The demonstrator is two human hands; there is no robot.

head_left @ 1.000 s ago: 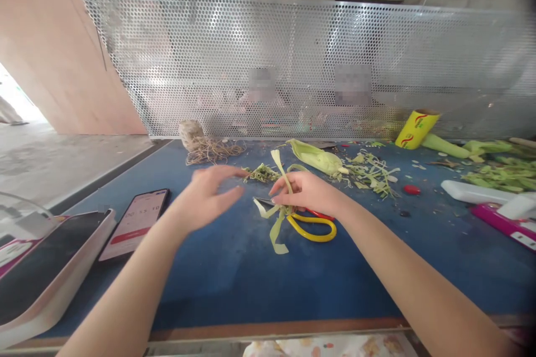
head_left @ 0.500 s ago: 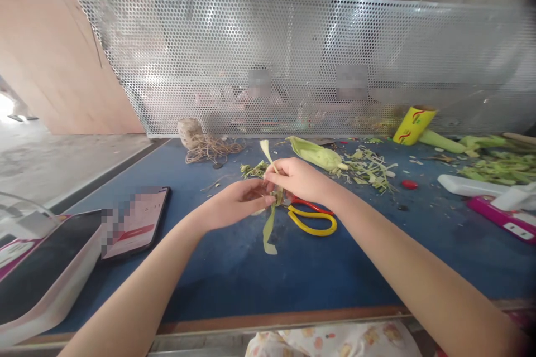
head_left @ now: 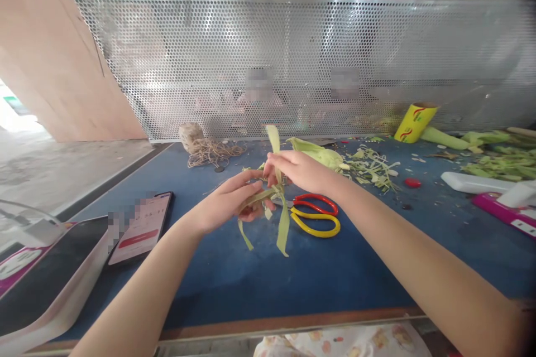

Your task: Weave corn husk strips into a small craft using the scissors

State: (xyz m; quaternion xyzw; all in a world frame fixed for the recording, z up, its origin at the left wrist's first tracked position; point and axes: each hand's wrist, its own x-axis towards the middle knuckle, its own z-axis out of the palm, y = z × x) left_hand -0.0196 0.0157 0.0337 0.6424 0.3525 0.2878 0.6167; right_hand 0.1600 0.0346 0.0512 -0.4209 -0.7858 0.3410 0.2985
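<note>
My left hand (head_left: 226, 199) is closed round pale green corn husk strips (head_left: 259, 197), with a narrow end hanging below its fingers. Close beside it, my right hand (head_left: 298, 168) pinches a corn husk strip (head_left: 283, 228) whose one end rises above the fingers and whose other end hangs down. The strips cross at a small knot-like bunch between the hands; fingers partly hide it. Scissors (head_left: 317, 230) with one red and one yellow handle lie on the table just right of the strips. Behind my right hand rests a larger corn husk (head_left: 314, 150).
Twine (head_left: 213, 152) lies beside a ball at the back left. Husk scraps (head_left: 374, 170) and a yellow roll (head_left: 416, 121) are at the back right. A phone (head_left: 144, 228) is on the left, a power strip (head_left: 498, 212) on the right. A perforated metal screen (head_left: 234, 39) bounds the far edge.
The hands have lifted the strips slightly and turned them, so more of the crossing shows. A second strip now lies across my left fingers. The view has shifted slightly.
</note>
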